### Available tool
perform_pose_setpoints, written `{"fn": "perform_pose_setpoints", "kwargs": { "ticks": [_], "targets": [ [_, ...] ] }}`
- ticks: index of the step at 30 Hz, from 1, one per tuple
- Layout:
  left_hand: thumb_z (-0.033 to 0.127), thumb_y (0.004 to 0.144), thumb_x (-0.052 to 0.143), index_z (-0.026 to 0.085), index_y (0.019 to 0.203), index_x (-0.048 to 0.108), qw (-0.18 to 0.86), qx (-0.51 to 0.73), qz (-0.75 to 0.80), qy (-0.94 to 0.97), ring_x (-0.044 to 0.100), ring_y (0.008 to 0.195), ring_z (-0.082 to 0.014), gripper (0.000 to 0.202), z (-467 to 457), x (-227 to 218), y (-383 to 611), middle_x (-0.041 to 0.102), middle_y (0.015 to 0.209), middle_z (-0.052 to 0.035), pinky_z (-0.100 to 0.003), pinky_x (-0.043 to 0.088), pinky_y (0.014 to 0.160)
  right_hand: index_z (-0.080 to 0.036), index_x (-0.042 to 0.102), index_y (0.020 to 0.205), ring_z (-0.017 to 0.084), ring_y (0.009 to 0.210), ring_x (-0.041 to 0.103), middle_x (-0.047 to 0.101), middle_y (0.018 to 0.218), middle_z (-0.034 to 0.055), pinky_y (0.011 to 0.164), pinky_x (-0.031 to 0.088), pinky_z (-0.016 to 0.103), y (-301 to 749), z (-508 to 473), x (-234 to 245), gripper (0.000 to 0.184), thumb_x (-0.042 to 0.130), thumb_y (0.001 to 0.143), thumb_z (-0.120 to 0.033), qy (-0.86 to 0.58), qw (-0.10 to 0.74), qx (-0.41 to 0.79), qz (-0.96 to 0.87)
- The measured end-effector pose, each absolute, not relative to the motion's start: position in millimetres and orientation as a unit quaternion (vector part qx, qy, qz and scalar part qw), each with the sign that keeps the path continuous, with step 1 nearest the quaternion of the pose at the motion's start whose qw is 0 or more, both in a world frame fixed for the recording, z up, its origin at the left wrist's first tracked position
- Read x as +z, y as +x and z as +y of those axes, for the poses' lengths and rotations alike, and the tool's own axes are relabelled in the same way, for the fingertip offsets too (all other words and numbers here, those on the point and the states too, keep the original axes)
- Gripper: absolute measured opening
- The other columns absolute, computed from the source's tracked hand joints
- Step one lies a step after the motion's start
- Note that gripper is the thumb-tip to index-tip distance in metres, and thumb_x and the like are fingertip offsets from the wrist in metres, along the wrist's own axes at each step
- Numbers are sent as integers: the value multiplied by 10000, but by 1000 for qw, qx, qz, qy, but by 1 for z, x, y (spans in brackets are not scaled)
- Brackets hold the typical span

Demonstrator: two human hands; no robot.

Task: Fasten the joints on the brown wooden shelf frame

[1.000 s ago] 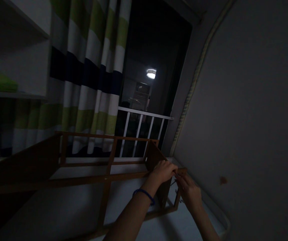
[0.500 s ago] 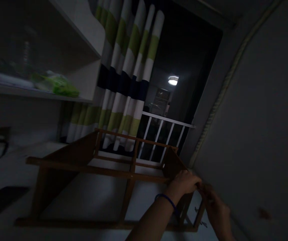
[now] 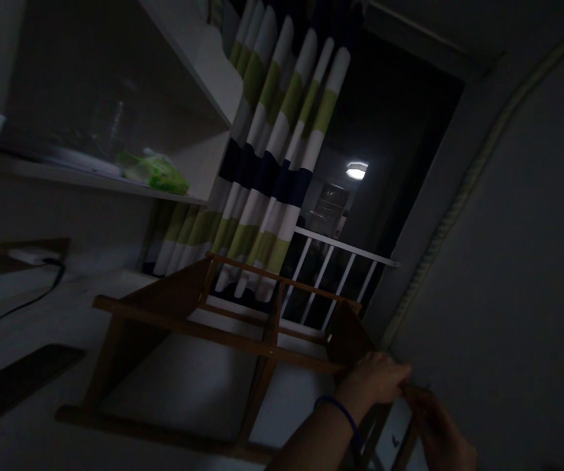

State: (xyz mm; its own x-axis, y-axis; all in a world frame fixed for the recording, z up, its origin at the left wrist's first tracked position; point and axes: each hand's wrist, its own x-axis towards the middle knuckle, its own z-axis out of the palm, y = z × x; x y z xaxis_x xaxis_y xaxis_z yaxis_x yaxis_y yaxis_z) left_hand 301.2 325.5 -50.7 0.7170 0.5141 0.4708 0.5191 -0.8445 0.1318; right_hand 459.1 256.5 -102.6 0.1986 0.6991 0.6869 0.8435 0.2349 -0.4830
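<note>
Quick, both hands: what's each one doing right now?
Left hand: closed on the right end of the wooden frame.
Right hand: at the same corner; grip cannot be told in the dark.

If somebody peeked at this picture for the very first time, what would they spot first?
Probably the bright ceiling light glowing in the dark doorway behind the white railing. Next, the striped curtain of green, white and navy hanging in the middle. Low down, the left hand and right hand meet at the right end of a brown wooden frame.
</note>
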Motion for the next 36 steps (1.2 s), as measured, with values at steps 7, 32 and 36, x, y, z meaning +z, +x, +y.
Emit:
{"fn": "perform_pose_setpoints", "kwargs": {
  "ticks": [7,32,36],
  "targets": [
    [281,773,446,242,936,510,23,-255,-284,-924,625,811,-250,179,325,-50,302,637,834,-45,-332,486,626,-242,637,894,191,653,655,693,822,32,506,516,234,449,250,-97,409,496,697,-572,-591,498,-76,-630],
    [306,765,475,256,933,502,3,-260,-279,-924,619,849,-240,177,324,-49,300,645,877,-27,-344,493,694,-196,611,852,179,506,603,675,764,73,439,473,263,463,255,-123,442,497,690,-591,-627,502,-60,-593],
    [310,773,466,260,930,504,11,-256,-280,-925,619,845,-238,169,324,-49,299,642,871,-30,-333,489,682,-198,549,899,185,566,625,678,824,81,462,478,250,457,255,-125,441,525,675,-577,-625,525,-33,-577]
  ]
}}
